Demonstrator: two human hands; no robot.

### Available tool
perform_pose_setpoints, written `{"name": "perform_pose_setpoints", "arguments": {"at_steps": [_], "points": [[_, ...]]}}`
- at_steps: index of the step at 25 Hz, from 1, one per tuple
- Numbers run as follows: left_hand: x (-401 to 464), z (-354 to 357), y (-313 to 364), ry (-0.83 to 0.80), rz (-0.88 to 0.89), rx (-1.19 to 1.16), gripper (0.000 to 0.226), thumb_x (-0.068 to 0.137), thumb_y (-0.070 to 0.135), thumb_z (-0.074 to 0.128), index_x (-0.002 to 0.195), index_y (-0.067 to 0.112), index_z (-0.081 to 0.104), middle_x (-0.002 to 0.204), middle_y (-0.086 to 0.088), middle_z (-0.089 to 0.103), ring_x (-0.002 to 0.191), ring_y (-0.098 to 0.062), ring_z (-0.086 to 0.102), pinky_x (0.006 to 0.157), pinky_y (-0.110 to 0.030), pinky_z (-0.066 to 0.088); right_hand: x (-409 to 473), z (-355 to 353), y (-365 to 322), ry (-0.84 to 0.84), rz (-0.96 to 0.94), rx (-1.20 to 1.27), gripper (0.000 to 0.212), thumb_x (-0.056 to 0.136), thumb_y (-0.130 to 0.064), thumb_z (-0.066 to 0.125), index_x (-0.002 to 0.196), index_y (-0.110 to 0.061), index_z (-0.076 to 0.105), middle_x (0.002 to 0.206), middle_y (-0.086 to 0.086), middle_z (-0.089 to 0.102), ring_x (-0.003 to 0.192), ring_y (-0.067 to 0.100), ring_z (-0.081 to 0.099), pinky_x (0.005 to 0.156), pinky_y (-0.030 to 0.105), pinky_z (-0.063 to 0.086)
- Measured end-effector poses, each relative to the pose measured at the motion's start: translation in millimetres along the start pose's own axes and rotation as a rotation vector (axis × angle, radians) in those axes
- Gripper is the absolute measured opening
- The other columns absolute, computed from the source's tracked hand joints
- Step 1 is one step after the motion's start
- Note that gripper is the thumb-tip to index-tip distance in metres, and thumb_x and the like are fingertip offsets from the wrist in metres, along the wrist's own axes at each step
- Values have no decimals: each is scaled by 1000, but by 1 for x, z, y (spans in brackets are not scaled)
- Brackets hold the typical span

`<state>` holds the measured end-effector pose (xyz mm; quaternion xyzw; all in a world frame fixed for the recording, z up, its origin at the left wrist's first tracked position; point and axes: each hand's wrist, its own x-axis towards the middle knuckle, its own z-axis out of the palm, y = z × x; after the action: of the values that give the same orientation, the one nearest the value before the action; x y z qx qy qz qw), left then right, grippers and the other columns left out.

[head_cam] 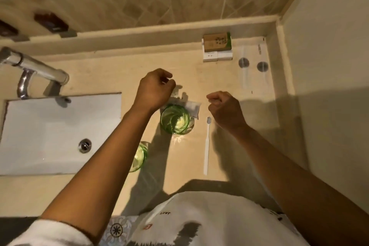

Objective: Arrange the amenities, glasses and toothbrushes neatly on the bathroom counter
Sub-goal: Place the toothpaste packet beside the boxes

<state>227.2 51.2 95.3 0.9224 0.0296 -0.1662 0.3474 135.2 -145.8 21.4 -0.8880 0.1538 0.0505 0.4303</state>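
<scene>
A: Status of the task things?

B: One green glass (175, 119) stands upright mid-surface (111, 78), touching a white sachet (193, 107) behind it. A second green glass (139, 157) is nearer the sink (60, 126), partly hidden by the left forearm. A white toothbrush (207, 146) lies flat just right of the first glass, bristles away from the body. Boxes (217, 47) are stacked at the back ledge; two clear bottles (252, 65) stand in the right corner.

A: Hands?

B: Left hand (154, 89) is curled above the sachet area; something crinkly appears to be under it, but whether it is pinched cannot be told. Right hand (225, 109) is loosely curled, nothing seen held, hovering near the brush head.

A: Step in hand?

B: Likely sachet placement. A light pinch is advised; the glass touching it should be steadied or avoided.

A: Room?

B: Open surface is seen between the glass and the boxes. The sink edge lies close to the second glass; the wall bounds the right.
</scene>
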Motion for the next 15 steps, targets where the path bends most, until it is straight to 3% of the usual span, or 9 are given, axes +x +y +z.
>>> {"name": "perform_pose_setpoints", "arguments": {"at_steps": [3, 6, 9, 13, 15], "points": [[-46, -10, -43, 40, -110, -92, 18, 92, 26, 65, 108, 23, 73, 95, 7, 71, 92, -16, 67, 82, -28, 49, -33, 20, 8, -46, -145, -167, 26, 78, 5, 60, 101, 2, 73, 106, 15, 73, 100, 28, 66, 85, 23, 45], [-73, -13, -73, 38, -162, -133, 17, 93, 26, 63, 107, 24, 73, 89, 15, 69, 94, -20, 69, 86, -35, 56, -44, 26, 7, -29, -49, -16, 25, 77, 2, 62, 100, 1, 72, 98, 18, 72, 94, 31, 65, 84, 30, 50], [-69, -16, -87, 22, -172, -181, 20, 94, 23, 60, 109, 21, 73, 97, 4, 73, 97, -25, 70, 93, -44, 59, -35, 31, 2, -43, -41, 20, 28, 83, -11, 57, 105, 2, 70, 100, 18, 72, 94, 31, 65, 85, 32, 49], [-37, -8, -90, -59, -256, -233, 23, 97, 14, 58, 116, 10, 71, 114, -17, 73, 109, -37, 69, 100, -52, 56, -11, 39, -7, -96, 35, -82, 31, 85, -8, 64, 116, -5, 67, 112, 16, 66, 98, 25, 62, 80, 18, 38], [-20, -2, -88, -104, -258, -210, 29, 97, 9, 57, 123, 6, 68, 123, -21, 71, 117, -39, 66, 105, -51, 53, -5, 41, -10, -127, -56, -155, 40, 83, -11, 71, 121, -3, 66, 114, 20, 62, 104, 32, 60, 87, 24, 43]]}}
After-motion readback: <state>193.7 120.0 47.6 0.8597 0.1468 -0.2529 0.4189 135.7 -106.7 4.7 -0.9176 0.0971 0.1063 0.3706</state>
